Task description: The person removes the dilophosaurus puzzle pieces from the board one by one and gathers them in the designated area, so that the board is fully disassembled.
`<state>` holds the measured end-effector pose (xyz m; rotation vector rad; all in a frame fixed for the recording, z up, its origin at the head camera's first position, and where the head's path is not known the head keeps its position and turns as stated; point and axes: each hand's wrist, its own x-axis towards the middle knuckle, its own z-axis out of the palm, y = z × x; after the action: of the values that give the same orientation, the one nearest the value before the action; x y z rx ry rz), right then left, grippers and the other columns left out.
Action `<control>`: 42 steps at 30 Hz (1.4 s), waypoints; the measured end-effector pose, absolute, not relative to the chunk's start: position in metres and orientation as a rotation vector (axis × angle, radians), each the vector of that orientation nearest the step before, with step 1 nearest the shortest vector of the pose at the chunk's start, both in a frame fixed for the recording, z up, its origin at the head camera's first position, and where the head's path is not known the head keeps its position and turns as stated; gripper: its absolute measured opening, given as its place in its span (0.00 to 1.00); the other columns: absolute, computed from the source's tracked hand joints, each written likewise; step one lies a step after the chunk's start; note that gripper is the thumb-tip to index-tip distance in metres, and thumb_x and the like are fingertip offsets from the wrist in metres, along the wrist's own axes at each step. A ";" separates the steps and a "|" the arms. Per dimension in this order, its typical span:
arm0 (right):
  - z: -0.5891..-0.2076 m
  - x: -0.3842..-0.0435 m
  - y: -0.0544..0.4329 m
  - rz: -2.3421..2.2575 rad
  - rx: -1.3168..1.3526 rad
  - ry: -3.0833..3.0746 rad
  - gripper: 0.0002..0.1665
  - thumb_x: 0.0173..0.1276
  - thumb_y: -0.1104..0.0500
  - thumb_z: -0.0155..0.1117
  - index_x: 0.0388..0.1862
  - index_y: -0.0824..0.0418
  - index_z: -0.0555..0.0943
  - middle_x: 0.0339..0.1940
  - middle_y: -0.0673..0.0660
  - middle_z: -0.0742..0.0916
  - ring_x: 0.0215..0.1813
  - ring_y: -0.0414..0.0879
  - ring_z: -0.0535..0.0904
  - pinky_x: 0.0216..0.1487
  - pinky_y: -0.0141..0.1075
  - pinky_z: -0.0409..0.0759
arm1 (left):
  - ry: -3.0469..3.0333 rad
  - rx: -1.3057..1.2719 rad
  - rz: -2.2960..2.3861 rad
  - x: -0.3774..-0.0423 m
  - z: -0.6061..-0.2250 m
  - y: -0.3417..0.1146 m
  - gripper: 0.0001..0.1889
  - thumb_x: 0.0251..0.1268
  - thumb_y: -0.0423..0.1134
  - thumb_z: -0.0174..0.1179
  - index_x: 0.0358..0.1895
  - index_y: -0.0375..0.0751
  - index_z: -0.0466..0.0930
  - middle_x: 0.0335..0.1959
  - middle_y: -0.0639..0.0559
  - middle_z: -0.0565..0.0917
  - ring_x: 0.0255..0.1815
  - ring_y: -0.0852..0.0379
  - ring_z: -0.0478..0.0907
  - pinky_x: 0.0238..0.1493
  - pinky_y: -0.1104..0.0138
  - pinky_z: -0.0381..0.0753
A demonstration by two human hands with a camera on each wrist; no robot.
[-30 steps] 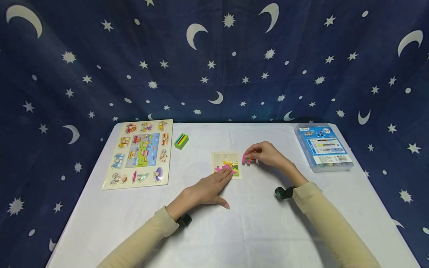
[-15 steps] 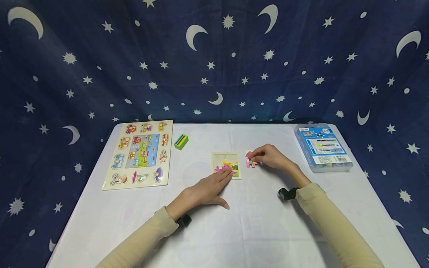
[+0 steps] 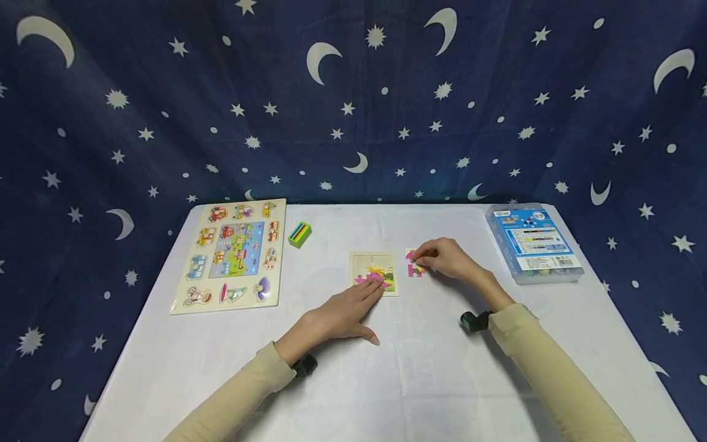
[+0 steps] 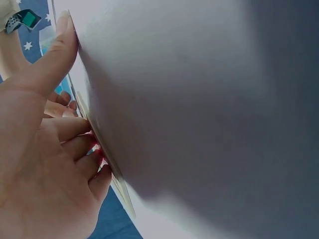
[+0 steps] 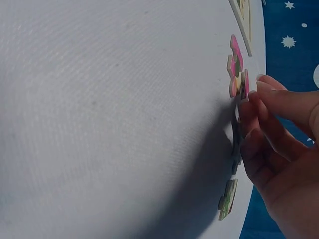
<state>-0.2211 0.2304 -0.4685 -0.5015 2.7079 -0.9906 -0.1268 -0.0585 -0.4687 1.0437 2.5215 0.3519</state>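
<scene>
A small square wooden puzzle tray (image 3: pixel 358 261) lies mid-table, with pink, yellow and green jigsaw pieces (image 3: pixel 388 277) in its lower part. My left hand (image 3: pixel 345 313) rests on these with straight fingers, thumb spread toward the table; its fingers hide part of the tray. To the right of the tray, my right hand (image 3: pixel 447 258) pinches a puzzle piece (image 5: pixel 245 79) between thumb and curled fingers, low over the table. Beside and under it lie other loose pieces (image 3: pixel 414 271), pink and partly covered by the hand. One green-printed piece (image 5: pixel 228 199) shows nearer the wrist.
A large wooden vehicle peg puzzle (image 3: pixel 188 264) lies at the left. Near it sits a small green block with coloured stripes (image 3: pixel 300 234). A clear plastic box with a blue label (image 3: pixel 536 245) stands at the back right. A starry dark curtain (image 3: pixel 353 123) hangs behind the table.
My right hand has shifted slightly right, away from the tray, and more of the pink pieces show beside its fingers. The left hand has stayed on the tray.
</scene>
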 end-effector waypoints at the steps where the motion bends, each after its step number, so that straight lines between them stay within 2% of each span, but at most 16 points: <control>1: -0.468 -0.221 0.230 -0.998 -0.499 2.710 0.07 0.70 0.65 0.69 0.42 0.60 0.92 0.45 0.59 0.91 0.41 0.47 0.82 0.43 0.36 0.80 | 2.523 1.044 0.358 -0.127 -0.469 -0.058 0.59 0.59 0.65 0.70 0.84 0.40 0.46 0.87 0.48 0.46 0.87 0.52 0.41 0.84 0.57 0.51; 6: -0.464 -0.221 0.226 -1.033 -0.490 2.694 0.07 0.71 0.64 0.68 0.43 0.59 0.91 0.44 0.57 0.92 0.38 0.45 0.80 0.39 0.34 0.79 | 2.547 1.062 0.354 -0.125 -0.470 -0.059 0.59 0.58 0.65 0.70 0.84 0.39 0.47 0.86 0.46 0.47 0.87 0.50 0.43 0.84 0.57 0.52; 18: -0.464 -0.222 0.193 -1.088 -0.503 2.595 0.09 0.72 0.62 0.68 0.47 0.62 0.90 0.30 0.56 0.89 0.26 0.43 0.78 0.25 0.33 0.77 | 2.587 1.070 0.301 -0.120 -0.469 -0.059 0.57 0.60 0.65 0.67 0.84 0.38 0.48 0.86 0.45 0.48 0.87 0.49 0.44 0.83 0.56 0.54; 22: -0.465 -0.223 0.181 -1.090 -0.523 2.555 0.09 0.72 0.61 0.68 0.47 0.62 0.90 0.30 0.55 0.89 0.23 0.43 0.76 0.23 0.33 0.75 | 2.597 1.065 0.288 -0.118 -0.470 -0.059 0.56 0.62 0.65 0.66 0.83 0.38 0.49 0.86 0.46 0.48 0.86 0.49 0.45 0.83 0.57 0.55; 24: -0.465 -0.223 0.176 -1.081 -0.559 2.554 0.09 0.72 0.61 0.68 0.47 0.62 0.90 0.32 0.54 0.89 0.24 0.42 0.75 0.25 0.33 0.75 | 2.606 1.071 0.283 -0.117 -0.470 -0.058 0.56 0.62 0.65 0.66 0.83 0.37 0.49 0.86 0.45 0.49 0.86 0.48 0.45 0.83 0.57 0.55; 31: -0.467 -0.227 0.158 -1.067 -0.660 2.537 0.08 0.71 0.62 0.69 0.45 0.63 0.90 0.39 0.54 0.92 0.36 0.41 0.79 0.40 0.32 0.77 | 2.598 1.074 0.293 -0.116 -0.471 -0.059 0.55 0.63 0.64 0.65 0.83 0.36 0.50 0.86 0.45 0.49 0.86 0.48 0.45 0.83 0.57 0.54; 38: -0.468 -0.229 0.149 -0.984 -0.674 2.553 0.08 0.71 0.62 0.69 0.45 0.63 0.91 0.41 0.55 0.92 0.37 0.42 0.77 0.43 0.33 0.75 | 2.585 1.068 0.307 -0.116 -0.469 -0.059 0.54 0.64 0.63 0.65 0.83 0.36 0.50 0.86 0.45 0.48 0.86 0.48 0.45 0.83 0.57 0.54; 42: -0.469 -0.230 0.145 -0.962 -0.677 2.559 0.08 0.70 0.62 0.70 0.43 0.63 0.91 0.39 0.54 0.92 0.35 0.41 0.76 0.42 0.33 0.74 | 2.586 1.070 0.302 -0.116 -0.468 -0.060 0.54 0.64 0.64 0.65 0.83 0.36 0.50 0.86 0.45 0.48 0.86 0.48 0.45 0.83 0.57 0.54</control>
<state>-0.2296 0.1451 -0.4686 -0.6773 2.5591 -0.9618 -0.1161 -0.0595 -0.4682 1.0697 2.5862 0.3018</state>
